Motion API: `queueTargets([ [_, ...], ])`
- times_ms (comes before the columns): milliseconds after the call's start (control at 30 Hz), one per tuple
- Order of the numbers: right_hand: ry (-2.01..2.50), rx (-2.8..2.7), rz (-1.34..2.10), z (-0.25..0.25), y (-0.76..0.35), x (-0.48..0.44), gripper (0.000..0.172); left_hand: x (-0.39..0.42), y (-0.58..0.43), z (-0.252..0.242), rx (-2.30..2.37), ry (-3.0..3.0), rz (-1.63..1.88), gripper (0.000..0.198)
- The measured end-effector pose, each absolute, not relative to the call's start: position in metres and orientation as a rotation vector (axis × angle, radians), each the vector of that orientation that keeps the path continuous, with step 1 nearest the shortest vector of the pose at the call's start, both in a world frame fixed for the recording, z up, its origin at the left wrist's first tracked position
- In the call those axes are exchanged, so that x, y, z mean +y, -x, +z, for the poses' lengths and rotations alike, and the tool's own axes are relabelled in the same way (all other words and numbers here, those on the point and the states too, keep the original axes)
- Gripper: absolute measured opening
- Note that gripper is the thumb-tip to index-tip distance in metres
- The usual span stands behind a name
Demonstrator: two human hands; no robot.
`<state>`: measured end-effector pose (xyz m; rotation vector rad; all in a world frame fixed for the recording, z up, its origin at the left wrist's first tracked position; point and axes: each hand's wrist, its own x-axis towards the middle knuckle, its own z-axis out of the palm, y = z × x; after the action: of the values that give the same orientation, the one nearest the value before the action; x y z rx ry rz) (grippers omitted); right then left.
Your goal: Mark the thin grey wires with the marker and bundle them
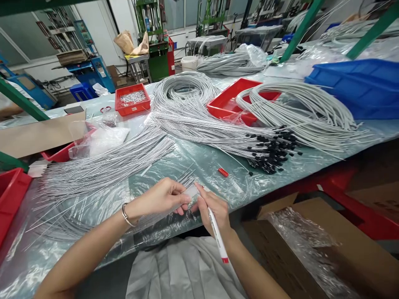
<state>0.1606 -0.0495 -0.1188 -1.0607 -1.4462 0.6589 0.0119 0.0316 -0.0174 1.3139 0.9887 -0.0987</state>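
Note:
My left hand point(162, 197) pinches the ends of a small bundle of thin grey wires point(187, 178) near the table's front edge; a bracelet sits on its wrist. Touching it from the right, my right hand point(215, 209) has its fingers closed on the same wire ends and also holds a white marker with a red end point(217, 236) along the palm. A long fan of grey wires point(102, 166) spreads leftward across the plastic-covered table point(202, 162). A small red cap point(222, 172) lies just beyond my hands.
Wires with black end caps point(271, 151) lie at centre right, beside grey cable loops point(299, 112) and a red tray point(230, 104). A red bin of small metal parts point(132, 99) sits behind. Blue bin point(358, 83) far right, cardboard boxes point(327, 245) below the table.

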Motion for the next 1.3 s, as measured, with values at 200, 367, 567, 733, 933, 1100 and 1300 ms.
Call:
queueTargets([
  [200,1.188,-1.534,0.516,-0.12,-0.159,-0.054,0.054,0.038,-0.02,-0.026,0.92,-1.272,-0.116,0.031],
  [367,1.14,-1.455,0.719,-0.123,-0.171,-0.053,0.051,0.04,-0.027,-0.031,0.919,-1.225,-0.114,0.033],
  [567,1.042,-1.457,0.732,-0.124,-0.181,-0.046,0.048,0.043,-0.034,-0.033,0.904,-1.239,-0.153,0.033],
  [733,1.034,-1.378,0.799,-0.127,-0.177,-0.046,0.047,0.045,-0.034,-0.035,0.882,-1.231,-0.16,0.034],
  [933,1.06,-1.44,0.845,-0.135,-0.199,-0.044,0.043,0.041,-0.032,-0.048,0.908,-1.215,-0.201,0.032],
  [1100,0.995,-0.923,0.953,-0.153,-0.216,-0.045,0.027,0.034,-0.03,-0.087,0.91,-1.195,-0.365,0.03],
  [1300,1.176,-1.033,1.136,-0.161,-0.204,-0.055,0.004,0.039,-0.032,-0.104,0.849,-1.086,-0.413,0.028],
])
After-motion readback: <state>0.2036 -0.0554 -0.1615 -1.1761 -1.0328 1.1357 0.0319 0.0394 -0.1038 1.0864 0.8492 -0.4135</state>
